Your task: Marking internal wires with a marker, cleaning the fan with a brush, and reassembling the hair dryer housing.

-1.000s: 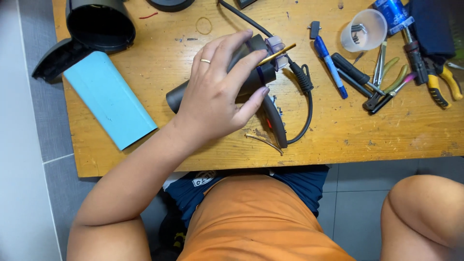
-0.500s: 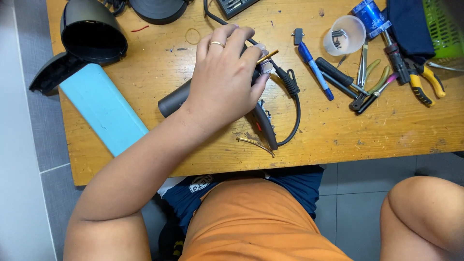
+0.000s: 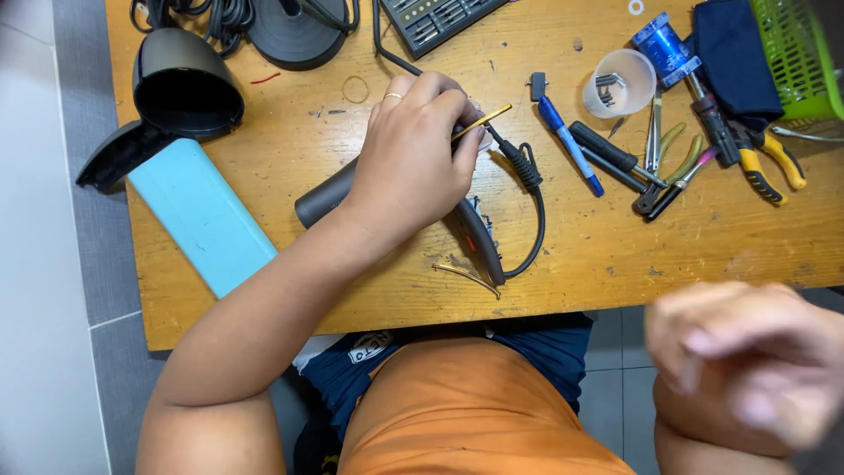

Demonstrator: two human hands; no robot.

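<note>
Head view: your right hand (image 3: 747, 361) hangs blurred below the table (image 3: 615, 255) edge, fingers loosely curled, holding nothing. Your left hand (image 3: 413, 158) clamps over the dark grey handle (image 3: 321, 198), pinning the smooth plastic body flat on the wood, probably for steadiness. Beyond, a ribbed black cord (image 3: 527, 176) curls, then pliers (image 3: 765, 163).

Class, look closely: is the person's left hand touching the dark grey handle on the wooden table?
Touching. The head view shows the left hand laid over the dark grey handle, covering its upper end.

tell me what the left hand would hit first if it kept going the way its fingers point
Likely the blue marker pen, just beyond the left hand toward the tools on the right; height above the wooden table is unclear.
</note>
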